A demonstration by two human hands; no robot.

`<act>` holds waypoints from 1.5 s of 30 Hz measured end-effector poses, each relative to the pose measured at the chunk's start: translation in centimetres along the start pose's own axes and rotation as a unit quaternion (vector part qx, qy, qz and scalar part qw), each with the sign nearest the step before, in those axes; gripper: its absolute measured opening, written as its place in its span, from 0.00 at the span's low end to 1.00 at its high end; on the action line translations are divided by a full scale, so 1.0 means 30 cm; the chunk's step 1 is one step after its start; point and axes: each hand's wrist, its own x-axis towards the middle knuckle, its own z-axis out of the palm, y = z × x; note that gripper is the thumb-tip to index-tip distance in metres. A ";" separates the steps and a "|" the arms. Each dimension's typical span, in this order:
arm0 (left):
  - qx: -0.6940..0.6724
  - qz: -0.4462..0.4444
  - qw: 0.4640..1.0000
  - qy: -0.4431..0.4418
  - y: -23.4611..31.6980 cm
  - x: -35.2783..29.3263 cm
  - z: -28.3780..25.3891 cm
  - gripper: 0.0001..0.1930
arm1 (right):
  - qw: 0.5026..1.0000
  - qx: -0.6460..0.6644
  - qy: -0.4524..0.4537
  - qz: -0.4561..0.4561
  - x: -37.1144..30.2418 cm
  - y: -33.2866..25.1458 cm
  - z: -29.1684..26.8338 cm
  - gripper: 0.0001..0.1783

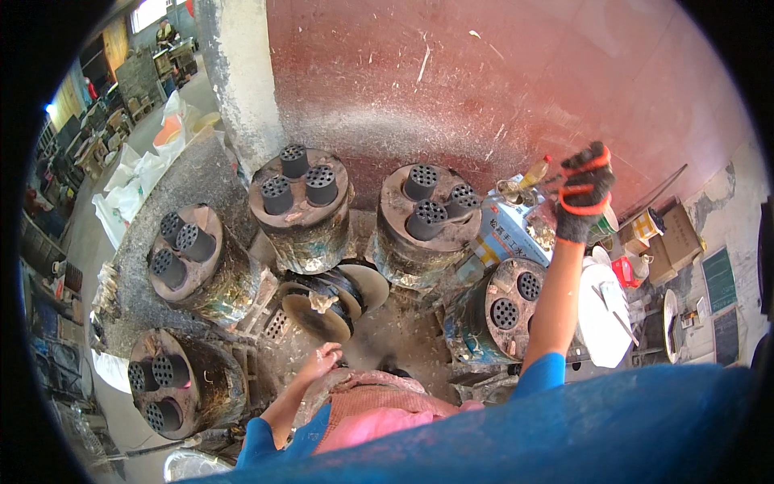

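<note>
Gloved right hand raised near a bottle, grip unclear, bare left hand loosely curled on pink cloth, coal stoves around

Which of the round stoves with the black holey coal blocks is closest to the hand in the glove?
The stove at lower right, just below the gloved right hand and beside that forearm. Its coal blocks sit sunk flush in the top; the other stoves' blocks stick up.

Five stoves are standing in an arc on the floor before the wall: stove one sitting nearest left, stove two behind it, stoves three and four lying against the wall, stove five standing right. Briquettes are resting on stove three. A pan is lying between the stoves. A box is sitting behind stove five.
</note>
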 end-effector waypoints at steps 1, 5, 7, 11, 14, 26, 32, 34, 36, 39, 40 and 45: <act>-0.005 0.020 1.000 0.016 -0.034 0.034 -0.027 0.19 | 0.998 0.047 0.029 0.036 0.052 0.070 0.011 0.22; 0.101 -0.063 0.973 0.195 -0.226 0.026 -0.094 0.16 | 0.995 -0.083 0.002 0.063 0.140 0.281 0.033 0.20; -0.068 -0.122 0.964 0.225 -0.333 -0.060 -0.116 0.16 | 0.989 -0.104 0.009 0.105 0.169 0.332 0.059 0.20; -0.096 -0.255 0.905 0.328 -0.535 -0.130 -0.057 0.07 | 0.981 -0.153 -0.019 0.118 0.207 0.459 0.180 0.13; -0.197 -0.306 0.886 0.287 -0.732 -0.140 -0.039 0.07 | 0.987 -0.036 0.021 0.153 0.255 0.482 0.176 0.05; -0.030 -0.367 0.898 0.239 -0.705 0.154 -0.378 0.12 | 0.949 -0.299 0.100 -0.012 0.186 -0.261 -0.393 0.03; -0.035 -0.284 0.939 0.192 -0.328 0.491 -0.376 0.20 | 0.913 -0.356 0.202 -0.006 0.055 -0.105 -0.509 0.28; -0.047 -0.219 0.961 0.162 -0.248 0.524 -0.329 0.15 | 0.931 -0.331 0.155 -0.005 0.080 -0.054 -0.468 0.26; -0.069 -0.171 0.973 0.140 -0.220 0.507 -0.296 0.14 | 0.904 -0.407 0.129 -0.010 0.123 -0.098 -0.402 0.24; -0.111 -0.190 0.966 0.133 -0.293 0.441 -0.255 0.15 | 0.957 -0.267 0.111 0.017 0.205 -0.164 -0.296 0.22; -0.119 -0.224 0.955 0.151 -0.343 0.404 -0.246 0.15 | 0.977 -0.176 0.106 0.048 0.231 -0.167 -0.263 0.22; -0.095 -0.412 0.883 0.203 -0.624 0.141 -0.215 0.14 | 0.974 -0.207 0.087 0.015 0.138 0.227 -0.085 0.16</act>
